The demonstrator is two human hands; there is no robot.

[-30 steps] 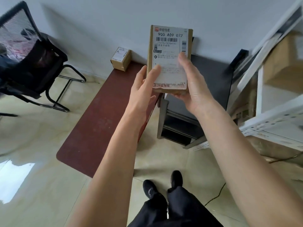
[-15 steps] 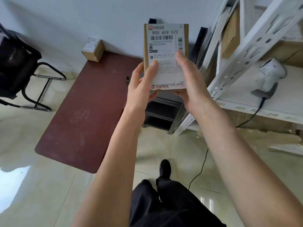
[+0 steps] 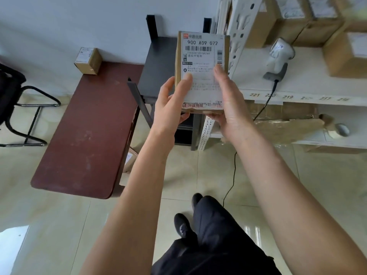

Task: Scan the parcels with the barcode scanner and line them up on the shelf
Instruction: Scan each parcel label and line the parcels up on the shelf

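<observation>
Parcel [image 3: 202,72] sits upright between your two hands, label facing you, "900 A09 072" printed above its barcode. Your left hand [image 3: 170,104] grips the lower left edge, thumb laid on the label and fingers curled underneath; your right hand [image 3: 228,102] clasps the lower right edge the same way, thumb along the label's right side. You hold it in the air in front of the white shelf's [image 3: 309,90] left upright post. One barcode scanner [image 3: 279,58] lies on that shelf near its front edge, its cable hanging over the edge to the floor. At least three more boxes [image 3: 345,54] stand toward the shelf's back and right. One small box [image 3: 88,60] rests at the far corner of the red-brown desk [image 3: 87,132], against the wall.
</observation>
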